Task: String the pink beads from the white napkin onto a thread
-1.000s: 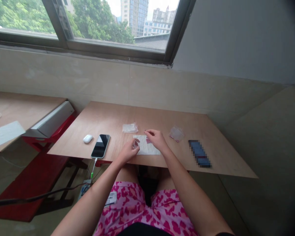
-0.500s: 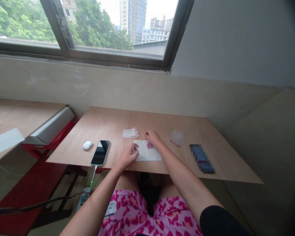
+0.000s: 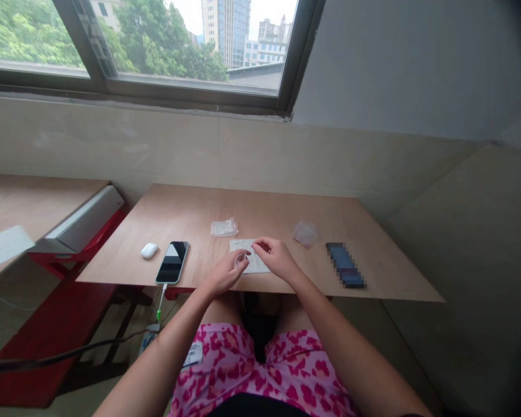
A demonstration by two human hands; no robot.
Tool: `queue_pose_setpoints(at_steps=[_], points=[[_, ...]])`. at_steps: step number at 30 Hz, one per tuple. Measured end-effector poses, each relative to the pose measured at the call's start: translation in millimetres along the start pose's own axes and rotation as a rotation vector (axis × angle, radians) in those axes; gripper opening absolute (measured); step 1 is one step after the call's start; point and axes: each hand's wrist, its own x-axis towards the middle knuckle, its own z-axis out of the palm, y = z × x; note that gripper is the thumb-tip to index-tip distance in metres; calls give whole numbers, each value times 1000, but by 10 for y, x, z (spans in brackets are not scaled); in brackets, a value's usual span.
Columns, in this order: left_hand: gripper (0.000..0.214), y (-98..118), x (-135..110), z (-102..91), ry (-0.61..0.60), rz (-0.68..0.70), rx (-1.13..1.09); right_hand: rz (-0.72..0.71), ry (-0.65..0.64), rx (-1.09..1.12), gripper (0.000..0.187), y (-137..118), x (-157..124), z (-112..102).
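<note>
Over the white paper sheet (image 3: 257, 267) at the table's front edge, my two hands are close together. My left hand (image 3: 226, 271) is closed on a loop of thin clear cord (image 3: 240, 260), which curls out by the thumb and fingers. Just right of it, my right hand (image 3: 272, 255) makes a pinch, its fingertips above the sheet's far edge; whatever is in the pinch is too small to make out. The pink beads on the sheet are mostly hidden behind this hand.
Beyond the sheet lie a clear packet (image 3: 224, 227) and a clear bag (image 3: 305, 233) with some pink bits. A charging phone (image 3: 172, 262) and a white earphone case (image 3: 149, 250) lie left. A blurred dark phone-like object (image 3: 346, 265) lies right.
My right hand has come nearer to my left, now covering the pink beads. The left hand keeps the clear loop. The whole view has shifted slightly.
</note>
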Motion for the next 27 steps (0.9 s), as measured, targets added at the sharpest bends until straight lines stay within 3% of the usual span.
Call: queue_pose_setpoints(at_steps=[5,10,14,21,27], points=[[39,229,-97,213,-172,124,42,95,-138,48,29,141,-425,-296],[37,292,-145,411,-302,166,141,151,-176,173,26,250,-845,-335],[29,333,-144,477,-248,96,128,157,-123,167,26,301,-1001,-334],[29,265,-183,626,-4,-22,90,29,-89,-2,19,335,-1014,-352],[19,122,-196,677,-15,5,98,-74,-120,-192,16,391,-1027,-329]])
